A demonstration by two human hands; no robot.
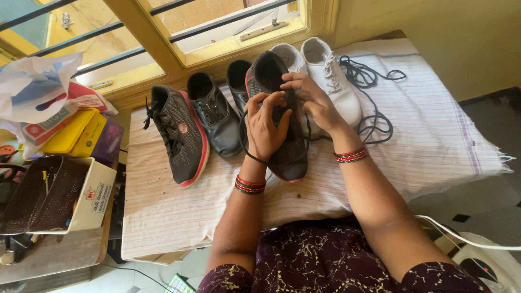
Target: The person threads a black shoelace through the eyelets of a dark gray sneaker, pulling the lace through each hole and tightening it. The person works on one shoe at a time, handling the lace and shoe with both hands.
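A dark grey sneaker with a red sole (288, 157) lies on a striped cloth-covered table (434, 135), toe toward me. My left hand (264, 126) rests on its upper and pinches a black lace (242, 135) that loops out on both sides. Just beyond it, my right hand (312, 100) holds the lace over the shoe's eyelets. Its matching sneaker (182, 135) lies to the left, laced.
A black leather shoe (214, 114) and another behind it sit between the sneakers. A pair of white sneakers (331, 76) stands at the back by loose black laces (374, 103). Boxes, a brown basket (40, 195) and a plastic bag crowd the left. A barred window is behind.
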